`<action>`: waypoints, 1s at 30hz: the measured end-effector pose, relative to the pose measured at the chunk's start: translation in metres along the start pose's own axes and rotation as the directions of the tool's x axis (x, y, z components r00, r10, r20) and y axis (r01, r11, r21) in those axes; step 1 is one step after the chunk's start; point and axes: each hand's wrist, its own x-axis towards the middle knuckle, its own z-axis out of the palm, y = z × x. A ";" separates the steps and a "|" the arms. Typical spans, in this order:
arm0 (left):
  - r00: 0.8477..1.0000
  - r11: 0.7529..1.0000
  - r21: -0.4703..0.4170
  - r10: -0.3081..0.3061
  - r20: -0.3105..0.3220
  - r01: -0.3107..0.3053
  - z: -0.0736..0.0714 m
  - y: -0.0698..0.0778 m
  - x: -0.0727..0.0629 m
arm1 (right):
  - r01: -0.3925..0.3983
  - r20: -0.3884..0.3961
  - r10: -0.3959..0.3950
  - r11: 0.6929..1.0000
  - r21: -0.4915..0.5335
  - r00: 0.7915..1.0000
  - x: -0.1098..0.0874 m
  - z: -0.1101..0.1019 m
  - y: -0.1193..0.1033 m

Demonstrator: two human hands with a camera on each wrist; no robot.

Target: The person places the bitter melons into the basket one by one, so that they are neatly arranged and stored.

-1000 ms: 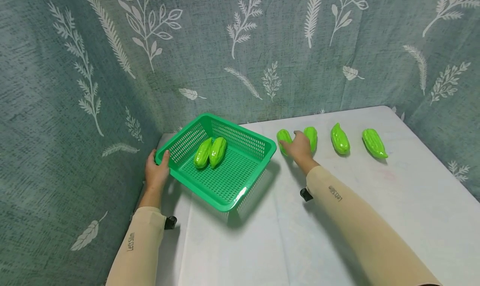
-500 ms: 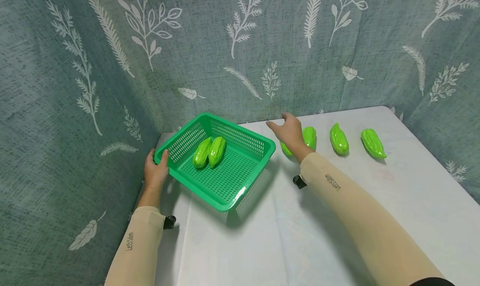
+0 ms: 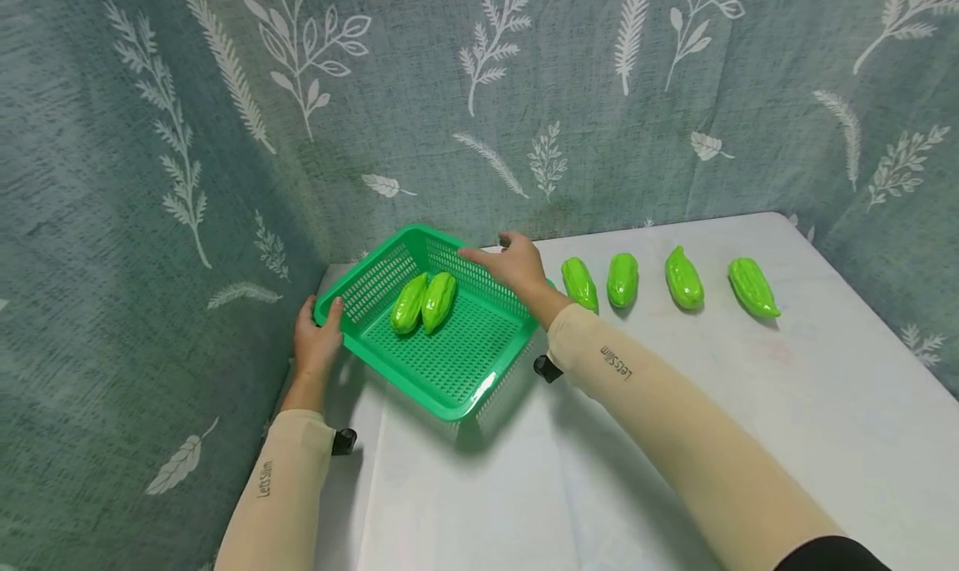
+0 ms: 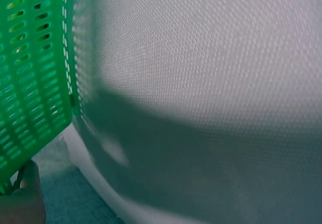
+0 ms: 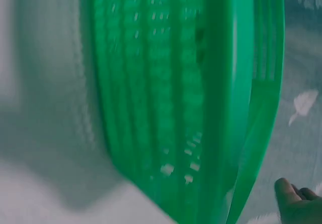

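Note:
In the head view my left hand (image 3: 316, 338) grips the left corner of a green plastic basket (image 3: 479, 400), thumb over the rim. Two glossy green ridged gourds (image 3: 408, 305) lie side by side inside it. My right hand (image 3: 517, 267) is over the basket's back right rim, thumb and fingers spread, with nothing seen between them. The left wrist view has the basket's slotted wall (image 4: 30, 83) and part of the left hand (image 4: 22, 199). In the right wrist view the fingers (image 5: 289, 196) show beyond the basket wall (image 5: 151, 83).
Several more green gourds (image 3: 683, 280) lie in a row on the white-covered table (image 3: 479, 504), right of the basket. Grey-green leaf-patterned curtains (image 3: 419, 96) stand behind the table and along its left side.
My right hand has left the nearest gourd in the row and moved left to above the basket's rim. That gourd stays on the table. The left hand keeps its hold on the basket.

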 end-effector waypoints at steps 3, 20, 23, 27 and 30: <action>1.000 1.000 0.006 0.000 0.001 0.000 -0.001 0.001 -0.001 | -0.039 0.040 0.039 0.999 -0.003 0.998 -0.002 0.014 -0.004; 0.999 1.000 -0.006 -0.023 0.032 0.023 -0.003 0.001 0.003 | -0.101 0.114 0.108 0.992 -0.071 0.988 -0.012 0.069 -0.009; 1.000 1.000 -0.004 -0.012 0.021 0.012 -0.004 0.000 0.003 | -0.096 0.112 0.106 0.991 -0.093 0.988 -0.012 0.075 -0.007; 1.000 1.000 0.004 -0.006 0.024 0.006 -0.005 0.000 0.001 | -0.085 0.118 0.100 0.989 -0.121 0.988 -0.011 0.082 -0.006; 0.999 1.000 0.007 -0.009 0.031 0.009 -0.005 -0.003 0.001 | -0.070 0.126 0.087 0.989 -0.132 0.988 -0.010 0.087 -0.005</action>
